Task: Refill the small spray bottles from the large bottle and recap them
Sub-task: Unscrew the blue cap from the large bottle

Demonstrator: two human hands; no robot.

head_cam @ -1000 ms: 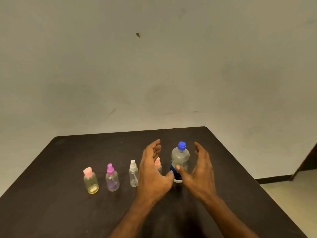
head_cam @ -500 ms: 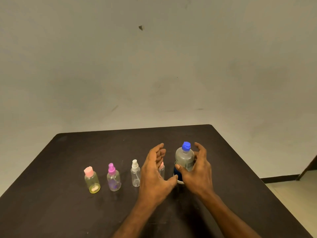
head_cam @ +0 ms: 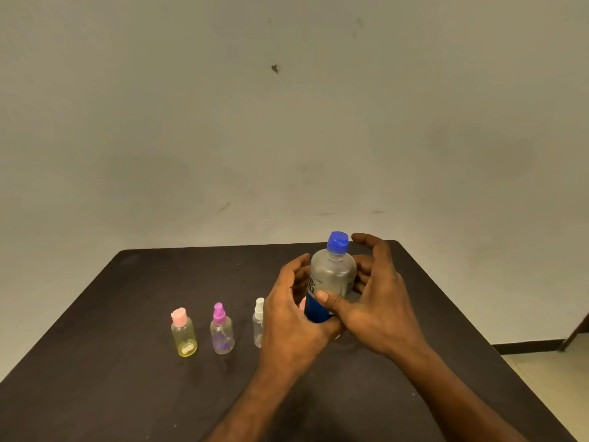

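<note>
While both hands close around it, the large bottle (head_cam: 333, 275) stands upright at the middle of the dark table (head_cam: 127, 393), its blue cap (head_cam: 338, 241) on. The right hand (head_cam: 379, 301) grasps the bottle from the right, thumb pressed across the front where the clear body meets the blue label (head_cam: 314, 309), fingers curled behind; its index finger arches beside the cap without touching it. The left hand (head_cam: 293, 317) cups the bottle's left side and lower part, thumb tucked under the right thumb; whether its fingers press the plastic cannot be told. The bottle's base is hidden by the hands, so contact with the table is not visible.

Left of the hands, three small bottles stand in a row, each capped: a yellow bottle (head_cam: 184, 338) with a pink cap, a violet-tinted bottle (head_cam: 222, 334) with a magenta sprayer, and a clear bottle (head_cam: 258, 327) with a white sprayer, partly covered by the left hand. A pink tip (head_cam: 302, 303) of a fourth shows between the left hand and the large bottle. A plain wall (head_cam: 287, 122) rises behind.
</note>
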